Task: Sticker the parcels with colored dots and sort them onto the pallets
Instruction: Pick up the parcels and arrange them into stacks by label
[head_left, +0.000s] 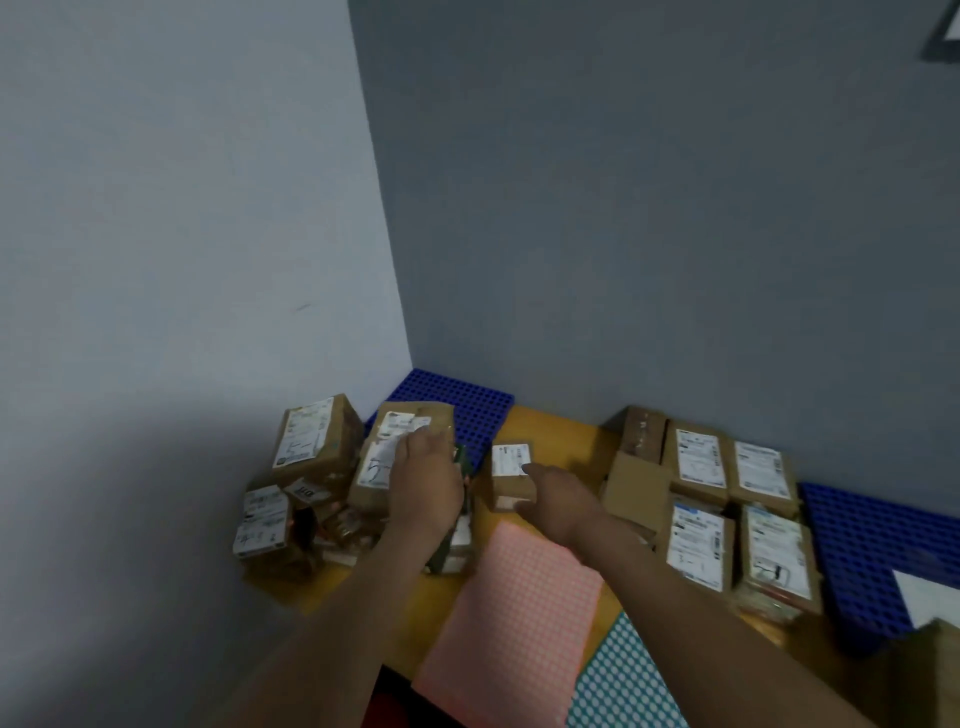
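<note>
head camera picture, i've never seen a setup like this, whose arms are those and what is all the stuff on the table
There is no machine here. A person wears one wide camera on the head, looking forward and down, so the two bare arms coming in from below are their own. The left hand lies on a cardboard box at the edge of a loose pile of labelled boxes. The right hand reaches onto a small box standing alone on the wooden table. Blur hides whether either grip is closed. Nearer the person lie a pink dot sheet and a teal dot sheet. To the right, more boxes sit in neat rows. Blue grid pallets show at the back and far right.
</note>
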